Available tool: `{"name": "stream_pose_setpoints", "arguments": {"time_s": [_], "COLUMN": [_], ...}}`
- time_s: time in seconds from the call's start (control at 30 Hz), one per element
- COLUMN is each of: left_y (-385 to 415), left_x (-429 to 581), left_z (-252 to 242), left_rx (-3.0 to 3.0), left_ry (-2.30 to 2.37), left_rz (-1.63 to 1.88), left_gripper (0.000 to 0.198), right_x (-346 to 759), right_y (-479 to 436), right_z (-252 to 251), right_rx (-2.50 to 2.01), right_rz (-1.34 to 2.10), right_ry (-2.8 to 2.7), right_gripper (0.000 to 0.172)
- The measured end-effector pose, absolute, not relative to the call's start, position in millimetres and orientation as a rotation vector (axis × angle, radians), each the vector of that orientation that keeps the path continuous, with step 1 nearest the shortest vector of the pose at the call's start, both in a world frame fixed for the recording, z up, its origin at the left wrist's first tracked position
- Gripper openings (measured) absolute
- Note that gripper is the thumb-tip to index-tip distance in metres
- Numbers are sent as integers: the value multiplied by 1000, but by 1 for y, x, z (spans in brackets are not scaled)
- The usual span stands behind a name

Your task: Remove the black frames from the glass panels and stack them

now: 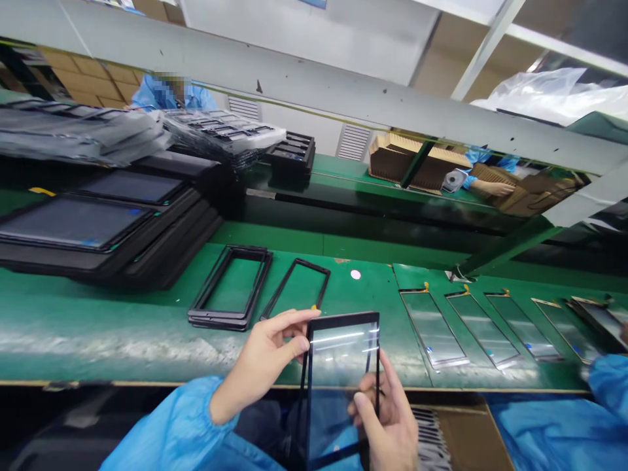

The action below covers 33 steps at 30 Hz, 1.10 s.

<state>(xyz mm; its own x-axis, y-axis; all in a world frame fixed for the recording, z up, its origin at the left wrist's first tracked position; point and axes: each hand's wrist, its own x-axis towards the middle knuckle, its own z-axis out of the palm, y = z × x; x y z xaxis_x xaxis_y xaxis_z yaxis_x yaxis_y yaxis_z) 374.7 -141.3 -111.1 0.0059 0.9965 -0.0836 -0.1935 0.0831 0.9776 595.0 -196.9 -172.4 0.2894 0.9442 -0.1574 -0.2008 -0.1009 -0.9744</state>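
Note:
In front of me a clear glass touch panel (338, 376) with a black border is held up, tilted, over the bench's front edge. My left hand (267, 356) pinches its upper left corner between thumb and fingers. Along the right edge my right hand (392, 418) grips it, thumb on the front and fingers showing through the glass behind. A thin dark strip shows behind the panel's left edge; I cannot tell what it belongs to. Just beyond my hands lie a single black frame (322, 282) and a small stack of black frames (196, 314) on the green bench (366, 294).
Several glass panels (434, 330) with orange flex tails lie in a row at right. Black trays (161, 252) holding dark screens (73, 219) are piled at left. A co-worker's blue sleeve (608, 379) is at far right. A slanted green post (510, 245) stands behind.

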Motion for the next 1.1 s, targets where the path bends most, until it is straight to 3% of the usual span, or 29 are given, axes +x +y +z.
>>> {"name": "stream_pose_setpoints", "arguments": {"time_s": [0.13, 0.67, 1.0, 1.1], "left_y": [-140, -138, -139, -139], "left_x": [376, 375, 377, 378], "left_z": [-115, -128, -126, -124], "left_rx": [901, 743, 785, 810], "left_ry": [1105, 1038, 1116, 1169], "left_rz": [1196, 1174, 1152, 1142], "left_gripper": [53, 53, 59, 60], "right_x": [595, 594, 592, 599], "right_y": [-198, -198, -202, -202], "right_z": [-170, -155, -159, -161], "right_rx": [-1352, -1406, -1459, -1540], "right_rz": [1164, 1311, 1303, 1094], "right_ry": [-813, -827, -890, -1089], "right_gripper": [82, 82, 77, 65]}}
